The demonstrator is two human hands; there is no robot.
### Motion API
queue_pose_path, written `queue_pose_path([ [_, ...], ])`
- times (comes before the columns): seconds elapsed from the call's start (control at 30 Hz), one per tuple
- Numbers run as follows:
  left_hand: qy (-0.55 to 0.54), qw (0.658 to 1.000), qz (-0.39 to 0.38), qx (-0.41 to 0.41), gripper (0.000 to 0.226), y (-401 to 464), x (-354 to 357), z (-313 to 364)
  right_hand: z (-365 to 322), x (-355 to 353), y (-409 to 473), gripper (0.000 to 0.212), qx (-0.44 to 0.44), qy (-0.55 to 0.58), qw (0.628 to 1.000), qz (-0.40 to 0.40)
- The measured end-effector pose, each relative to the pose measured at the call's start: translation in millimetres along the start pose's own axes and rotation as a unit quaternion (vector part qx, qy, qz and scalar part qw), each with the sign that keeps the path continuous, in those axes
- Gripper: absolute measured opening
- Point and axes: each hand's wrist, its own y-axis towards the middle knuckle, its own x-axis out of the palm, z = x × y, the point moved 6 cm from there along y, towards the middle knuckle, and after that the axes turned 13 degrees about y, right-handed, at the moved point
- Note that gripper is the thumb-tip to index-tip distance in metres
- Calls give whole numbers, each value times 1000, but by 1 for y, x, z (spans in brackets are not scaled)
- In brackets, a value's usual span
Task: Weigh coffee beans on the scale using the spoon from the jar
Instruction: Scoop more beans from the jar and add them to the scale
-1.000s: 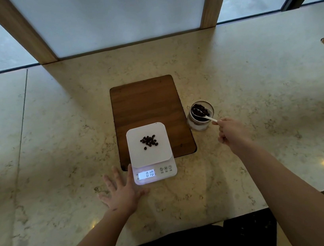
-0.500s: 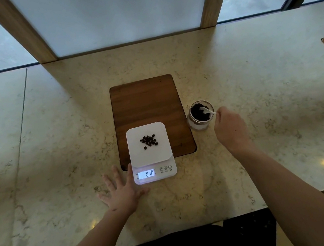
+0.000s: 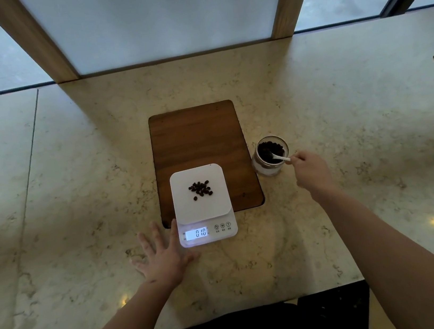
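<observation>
Beside the scale [image 3: 203, 204], left hand [image 3: 165, 258] lies flat, steadying; right hand [image 3: 311, 169] pinches the white spoon [image 3: 280, 157], dipped in the jar [image 3: 269, 155] for beans.

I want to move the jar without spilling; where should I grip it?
Grip the jar round its glass wall below the open rim, coming from its left or far side: the spoon handle and right hand occupy the right side.

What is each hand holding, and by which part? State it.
Right hand pinches the white spoon by its handle end, bowl in the jar. Left hand holds nothing.
</observation>
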Motion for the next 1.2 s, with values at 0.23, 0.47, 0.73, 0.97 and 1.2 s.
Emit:
queue_pose_path([
  [0.23,-2,1000,-3,-4,110,-1,-2,1,4,1,-2,26,39,61,997,-11],
  [0.47,4,1000,-3,-1,113,-3,-3,2,9,2,-3,26,60,88,994,-14],
  [0.73,-3,1000,-3,2,111,-5,-5,3,14,2,-4,26,84,113,990,-4],
  [0.97,-1,1000,-2,1,114,-4,-4,3,15,4,-5,27,94,159,983,-8],
  [1.2,1,1000,8,3,110,1,0,0,18,1,-6,27,104,171,980,-4],
])
